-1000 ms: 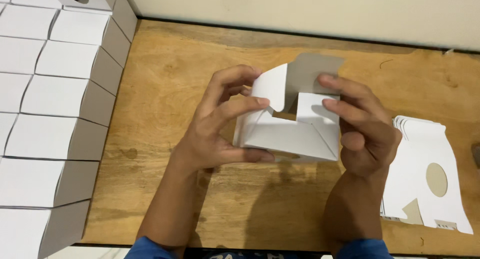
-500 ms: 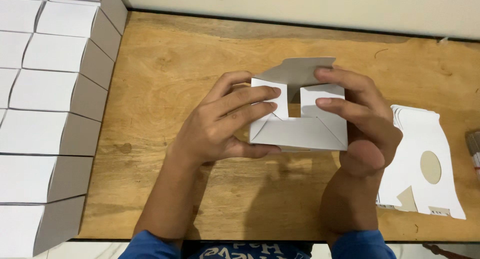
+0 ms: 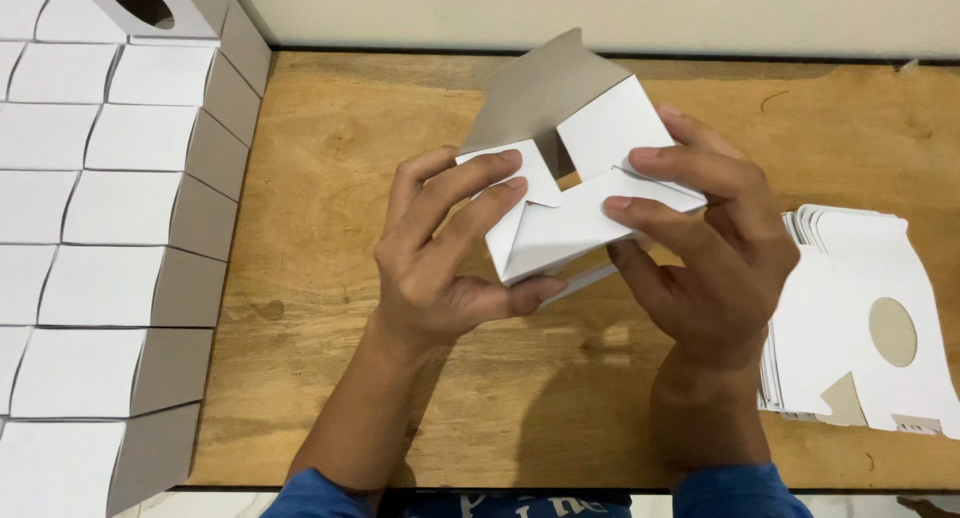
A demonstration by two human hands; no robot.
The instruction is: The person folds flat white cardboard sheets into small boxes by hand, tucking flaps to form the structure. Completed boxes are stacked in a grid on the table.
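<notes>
Folded boxes: rows of finished white cardboard boxes [image 3: 120,238] with grey side faces, packed edge to edge along the left border of the scene; one box at the top left shows a round cut-out window.

Work surface: light brown wooden table [image 3: 340,228] with visible grain, backed by a pale wall.

Left hand [image 3: 440,268]: closed on the small white cardboard box; index and middle fingers [image 3: 470,183] lie across the left bottom flap, thumb braced beneath the lower edge.

Held object: small white cardboard box [image 3: 570,193] with grey inner faces, partly assembled, held above the table centre between both hands and not touching the wood. Its interlocking bottom flaps face the camera; one grey flap stands open at the far side.

Right hand [image 3: 715,263]: closed on the same box from the right; fingertips press on the right-hand flaps, palm wrapped round the box's right side.

Sleeves: blue cuffs at the lower edge of the view.

Flat blanks: stack of unfolded white cardboard box blanks [image 3: 860,318] with an oval cut-out, lying on the table just right of the right hand.
</notes>
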